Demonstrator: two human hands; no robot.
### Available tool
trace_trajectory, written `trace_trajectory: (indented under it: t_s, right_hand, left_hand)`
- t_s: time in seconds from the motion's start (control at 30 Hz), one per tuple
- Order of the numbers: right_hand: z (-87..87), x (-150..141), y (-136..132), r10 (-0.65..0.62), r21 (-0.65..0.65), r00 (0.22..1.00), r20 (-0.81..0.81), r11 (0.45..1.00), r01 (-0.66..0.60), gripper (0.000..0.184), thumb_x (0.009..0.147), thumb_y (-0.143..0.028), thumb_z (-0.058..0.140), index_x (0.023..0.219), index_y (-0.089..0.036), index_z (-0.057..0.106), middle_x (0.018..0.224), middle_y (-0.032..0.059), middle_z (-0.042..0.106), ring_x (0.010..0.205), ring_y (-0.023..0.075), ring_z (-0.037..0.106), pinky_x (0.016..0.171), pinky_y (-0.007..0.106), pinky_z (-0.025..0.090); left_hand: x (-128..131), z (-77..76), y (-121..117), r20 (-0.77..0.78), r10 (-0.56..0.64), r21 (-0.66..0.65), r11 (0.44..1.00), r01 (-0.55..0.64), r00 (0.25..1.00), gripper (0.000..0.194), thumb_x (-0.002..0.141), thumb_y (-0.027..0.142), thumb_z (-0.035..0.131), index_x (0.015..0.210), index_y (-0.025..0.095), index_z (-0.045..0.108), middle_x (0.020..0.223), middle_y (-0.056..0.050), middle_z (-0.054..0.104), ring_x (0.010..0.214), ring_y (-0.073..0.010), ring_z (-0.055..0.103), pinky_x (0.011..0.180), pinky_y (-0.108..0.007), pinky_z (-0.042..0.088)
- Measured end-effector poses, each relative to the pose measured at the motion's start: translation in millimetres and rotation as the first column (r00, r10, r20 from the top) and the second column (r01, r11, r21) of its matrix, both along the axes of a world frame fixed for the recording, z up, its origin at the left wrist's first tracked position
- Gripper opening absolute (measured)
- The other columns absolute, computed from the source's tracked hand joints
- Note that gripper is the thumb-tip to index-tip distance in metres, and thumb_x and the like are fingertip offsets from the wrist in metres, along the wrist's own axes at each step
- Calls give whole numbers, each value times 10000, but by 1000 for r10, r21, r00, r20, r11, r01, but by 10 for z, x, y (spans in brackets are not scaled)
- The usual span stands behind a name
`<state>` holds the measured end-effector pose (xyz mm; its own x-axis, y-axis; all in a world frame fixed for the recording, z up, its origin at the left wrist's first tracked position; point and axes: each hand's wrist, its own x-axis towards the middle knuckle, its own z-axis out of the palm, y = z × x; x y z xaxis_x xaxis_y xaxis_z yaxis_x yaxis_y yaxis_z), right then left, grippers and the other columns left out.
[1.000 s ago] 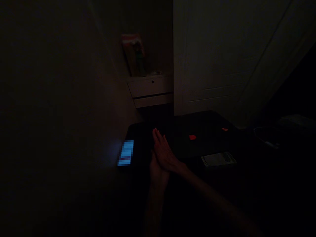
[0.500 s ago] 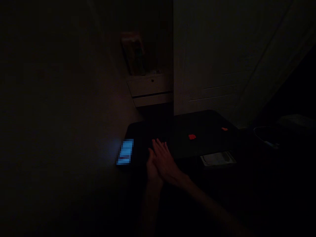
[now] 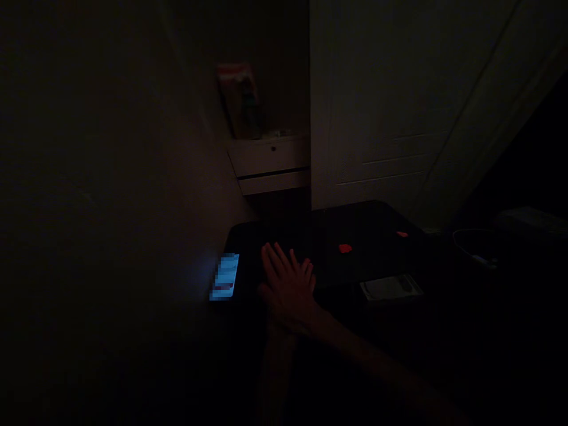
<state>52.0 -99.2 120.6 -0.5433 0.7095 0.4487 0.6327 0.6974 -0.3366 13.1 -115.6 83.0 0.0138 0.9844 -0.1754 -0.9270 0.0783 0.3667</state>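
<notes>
In the dim light, my right hand lies across the top of my left hand, palm down, its fingers stretched and spread. Most of my left hand is covered; its straight fingertips peek out at the right, and its wrist shows below. Whether anything small sits between the palms is hidden. A dark tabletop is under and beyond the hands. To their right is a small red lump, and farther right a second, flatter red piece.
A lit phone with a blurred screen rests at the table's left edge, by the wall. Below the tabletop is a pale shallow box. Behind stand a drawer unit bearing a packet, and a pale panel. A white cable lies at right.
My right hand has slid over my left and turned, its fingers now spread wider and farther left. The left thumb and palm edge, visible before, are now covered. The red pieces stay put.
</notes>
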Motion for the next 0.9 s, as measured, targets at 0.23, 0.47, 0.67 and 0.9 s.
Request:
trace_trajectory:
  t_s: [0.23,0.47,0.67,0.9]
  right_hand:
    - [4,242,126,63,71,997,54,995,-67,632,1068,-373,340,1634,-137,189,1698,112,211,1585,332,65,1242,678,101]
    - [-182,393,78,135,33,990,44,990,-136,652,1065,-398,365,1642,-166,167,1684,117,259,1581,328,117,1246,669,141]
    - [-305,344,-70,146,34,989,-34,989,-144,687,1054,-385,366,1641,-109,140,1695,172,193,1584,333,87,1254,642,158]
    - [-195,192,-264,81,23,996,-40,996,-80,850,976,-488,498,1649,-134,118,1708,141,146,1575,389,84,1240,676,127]
  left_hand:
    - [-166,190,-84,51,79,-156,985,-70,996,504,1070,360,286,1528,262,472,1550,-76,514,1472,-239,435,1244,-441,315]
    - [-281,240,-121,21,-52,-43,998,53,998,598,1048,544,337,1509,201,501,1525,-144,530,1474,-300,427,1242,-503,303]
    - [-210,199,9,-26,-14,-98,995,11,1000,620,1033,524,363,1551,194,442,1563,-129,487,1513,-297,358,1251,-495,298]
    - [158,-155,-50,-88,188,34,982,-186,978,580,999,541,324,1559,408,398,1604,46,434,1577,-291,162,1271,-514,234]
